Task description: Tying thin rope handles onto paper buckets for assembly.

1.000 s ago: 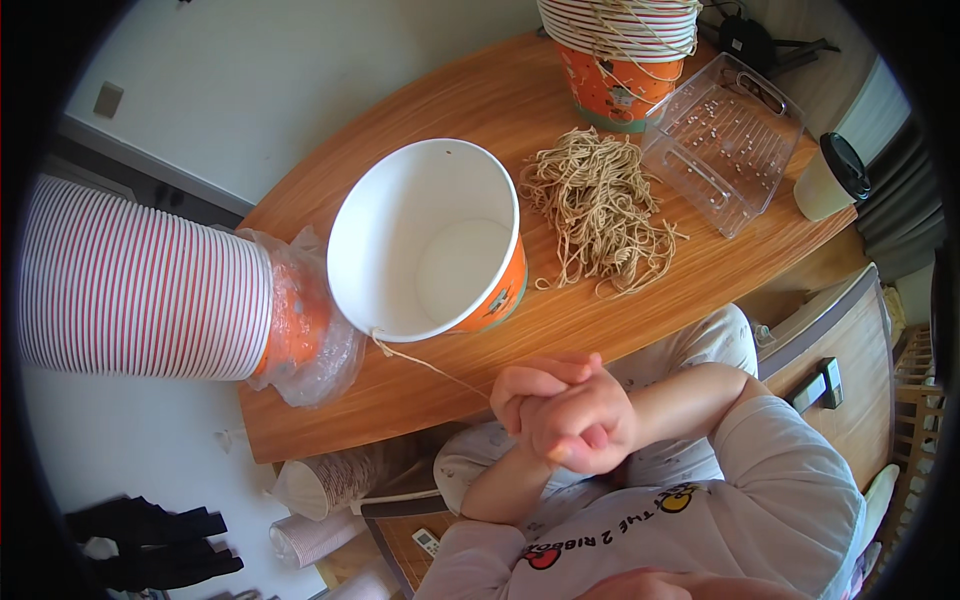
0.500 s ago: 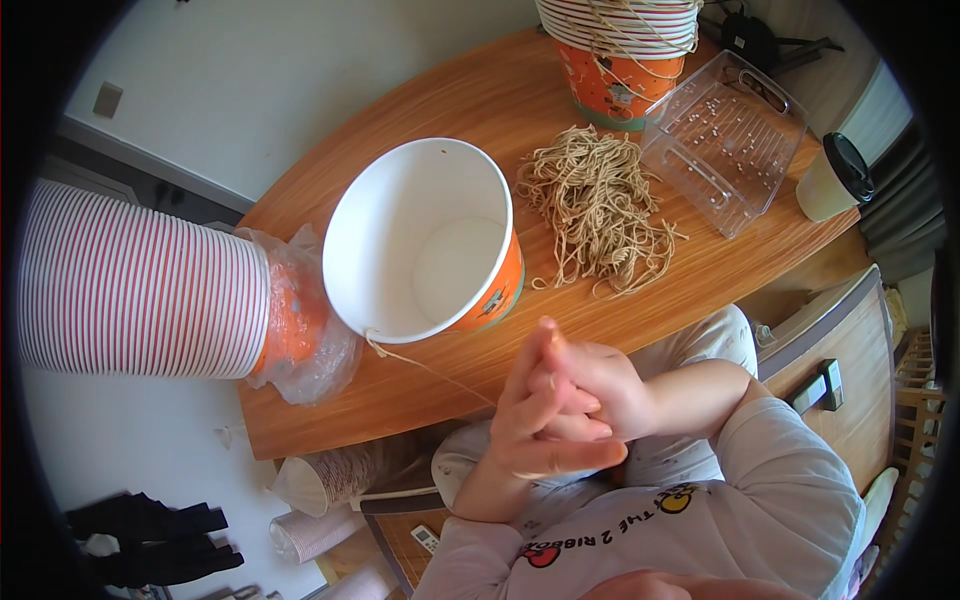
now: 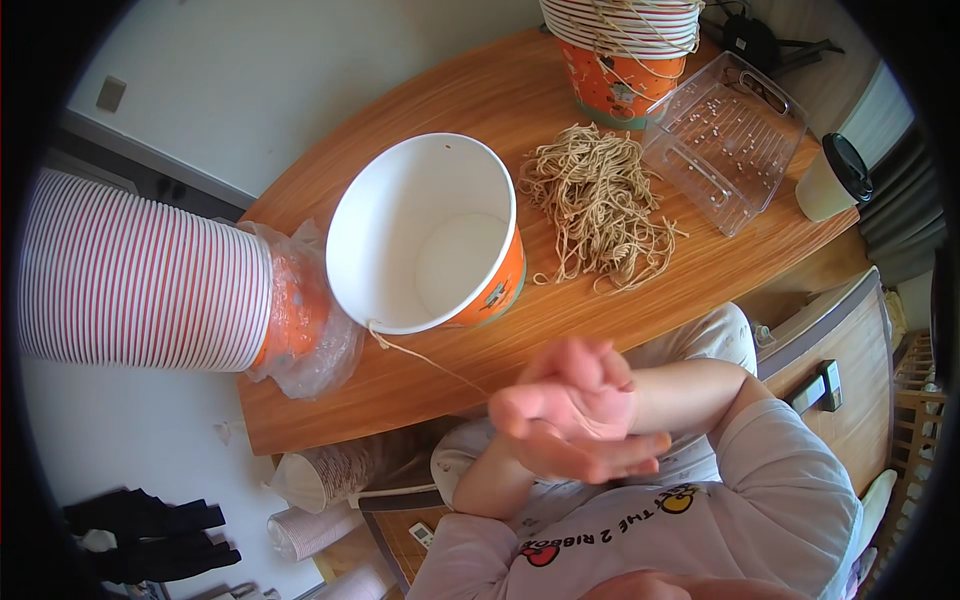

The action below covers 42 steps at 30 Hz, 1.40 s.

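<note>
Bucket [image 3: 425, 240] left of string pile [image 3: 598, 205], on table [image 3: 480, 100]

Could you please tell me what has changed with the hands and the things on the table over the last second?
The left hand and right hand were clasped together, then pressed upright palm to palm, and now lie flat, right across left, fingers open. A string runs from the paper bucket toward them. Bucket, pile of twine, clear tray and lidded cup stayed put.

Bright even daylight, soft shadows; fisheye bending, dark vignette at rim; hands motion-blurred.
</note>
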Available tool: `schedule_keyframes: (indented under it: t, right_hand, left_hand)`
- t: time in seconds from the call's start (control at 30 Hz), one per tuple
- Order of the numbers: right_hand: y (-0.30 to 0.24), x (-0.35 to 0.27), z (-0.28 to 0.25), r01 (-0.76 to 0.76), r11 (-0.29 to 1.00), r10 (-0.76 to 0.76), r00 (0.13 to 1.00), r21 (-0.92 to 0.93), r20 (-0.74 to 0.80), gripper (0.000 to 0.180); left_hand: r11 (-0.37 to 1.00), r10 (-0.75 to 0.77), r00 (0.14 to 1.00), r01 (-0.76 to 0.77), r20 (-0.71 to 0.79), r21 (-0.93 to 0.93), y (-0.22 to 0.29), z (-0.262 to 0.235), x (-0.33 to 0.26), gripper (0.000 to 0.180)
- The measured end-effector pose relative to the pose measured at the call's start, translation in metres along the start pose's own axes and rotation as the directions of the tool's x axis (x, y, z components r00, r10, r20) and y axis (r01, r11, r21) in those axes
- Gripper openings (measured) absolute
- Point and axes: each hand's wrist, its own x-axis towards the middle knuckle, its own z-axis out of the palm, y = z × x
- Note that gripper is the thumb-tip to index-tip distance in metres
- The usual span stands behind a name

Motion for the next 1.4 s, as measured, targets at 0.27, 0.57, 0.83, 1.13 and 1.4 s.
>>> schedule_keyframes:
  t: [0.27,0.57,0.83,1.13,1.4]
  right_hand:
    - [0.016,0.048,0.036,-0.701,0.713,0.606,0.622,-0.009,-0.496,0.055]
    - [0.019,0.091,0.073,-0.994,0.038,0.698,-0.047,0.103,-0.714,0.056]
    - [0.023,0.113,0.076,0.399,-0.471,0.808,0.553,-0.787,-0.204,0.022]
    - [0.007,0.113,0.086,-0.843,0.246,0.691,0.499,-0.479,-0.523,0.046]
    - [0.016,0.007,0.044,-0.59,0.584,0.756,0.646,0.557,-0.108,0.055]
  left_hand:
    - [0.995,-0.073,0.993,0.078,-0.09,0.056,0.019,-0.011,-0.013,0.068]
    - [0.811,0.491,0.741,-0.58,-0.459,-0.069,-0.008,0.023,-0.001,0.051]
    - [0.743,-0.4,0.912,0.38,-0.091,0.551,0.057,-0.013,0.013,0.032]
    - [0.535,-0.839,0.535,0.844,-0.095,0.03,0.069,-0.008,0.015,0.125]
    - [0.811,-0.581,0.811,0.584,0.062,-0.042,0.054,-0.005,-0.011,0.039]
